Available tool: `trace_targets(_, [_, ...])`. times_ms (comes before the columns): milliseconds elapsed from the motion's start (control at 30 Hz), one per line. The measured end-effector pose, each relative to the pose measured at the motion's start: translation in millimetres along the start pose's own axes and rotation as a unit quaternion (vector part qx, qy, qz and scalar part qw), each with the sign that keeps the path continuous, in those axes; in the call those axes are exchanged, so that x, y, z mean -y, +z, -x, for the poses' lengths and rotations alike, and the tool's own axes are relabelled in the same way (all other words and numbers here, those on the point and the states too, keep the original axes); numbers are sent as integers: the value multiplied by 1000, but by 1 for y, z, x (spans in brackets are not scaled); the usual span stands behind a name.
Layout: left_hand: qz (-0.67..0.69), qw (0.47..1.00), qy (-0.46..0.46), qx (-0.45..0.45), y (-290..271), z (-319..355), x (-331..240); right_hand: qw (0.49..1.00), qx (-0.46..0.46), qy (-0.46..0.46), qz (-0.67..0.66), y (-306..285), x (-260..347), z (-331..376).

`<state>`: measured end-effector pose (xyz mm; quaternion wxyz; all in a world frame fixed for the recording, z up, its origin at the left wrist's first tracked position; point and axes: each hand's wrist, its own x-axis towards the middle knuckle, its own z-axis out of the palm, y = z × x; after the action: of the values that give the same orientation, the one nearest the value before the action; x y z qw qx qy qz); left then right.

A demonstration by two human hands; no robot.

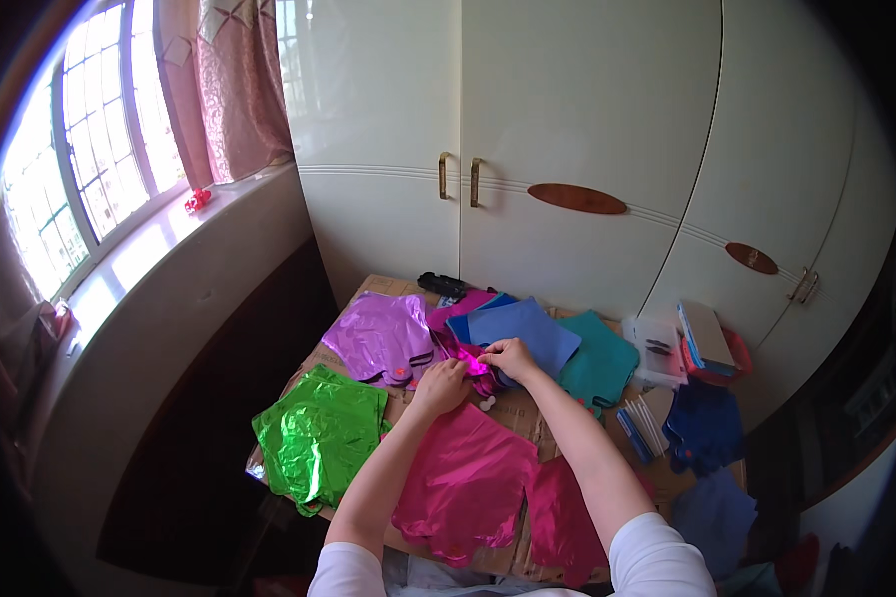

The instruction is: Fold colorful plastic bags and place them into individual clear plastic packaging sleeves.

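Note:
Both my hands are at the middle of a cardboard-covered table, fingers pinched on a small bunched piece of shiny magenta foil (476,367). My left hand (443,386) grips its left side, and my right hand (509,359) has its right side, fingertips close together. Under my forearms lies a stack of flat pink foil sheets (463,468), with darker crimson sheets (565,517) beside it. A small white piece (487,403) rests just below the bunched foil. My fingers hide part of what they hold.
Lilac foil sheets (378,333) and green ones (319,438) lie at the left, blue (528,333) and teal sheets (599,358) behind on the right. A clear plastic box (655,348), a red basket (732,363) and small booklets (645,426) stand right. A white cabinet (378,229) closes off the back.

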<state>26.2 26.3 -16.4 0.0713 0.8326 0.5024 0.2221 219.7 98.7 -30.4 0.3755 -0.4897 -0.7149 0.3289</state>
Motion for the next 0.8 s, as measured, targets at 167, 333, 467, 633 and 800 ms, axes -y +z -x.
trace_targets(167, [-55, 998, 31, -20, 29, -1, 21, 999, -5, 10, -53, 1, 4, -6])
trace_targets(333, [-54, 998, 12, 26, 33, -7, 17, 948, -209, 88, -222, -46, 5, -22])
trace_targets(467, [-61, 997, 19, 38, 35, -11, 11, 915, -389, -57, -89, -136, 38, -38])
trace_targets(633, [-61, 997, -1, 36, 30, -3, 12, 848, -429, -272, 151, -132, 183, -18])
trace_targets(800, [-43, 999, 16, 20, 4, 11, 4, 716, -252, -568, 317, -55, 222, -42])
